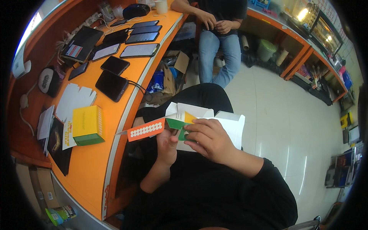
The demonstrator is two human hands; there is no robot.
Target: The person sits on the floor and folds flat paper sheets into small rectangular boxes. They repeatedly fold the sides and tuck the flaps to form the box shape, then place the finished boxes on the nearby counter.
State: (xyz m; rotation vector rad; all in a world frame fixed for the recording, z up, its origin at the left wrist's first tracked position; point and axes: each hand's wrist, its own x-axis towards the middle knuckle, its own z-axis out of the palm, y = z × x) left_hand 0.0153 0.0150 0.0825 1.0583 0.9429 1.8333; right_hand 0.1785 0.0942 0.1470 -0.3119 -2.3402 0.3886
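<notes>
A partly folded cardboard carton is held above my lap, its orange panel with white dots facing up toward the left and green flaps bent at its middle. My left hand holds it from below, thumb raised, some fingers hidden behind the card. With curled fingers, my right hand grips the green flaps at the carton's right end. Beneath it, white card blanks with cut flaps lie across my lap. To the left, a yellow and green folded box sits on the orange desk.
White cut card lies behind the box. Several phones, a tablet and cables cover the far desk. A seated person faces me with hands together. Below the desk edge stands an open cardboard box.
</notes>
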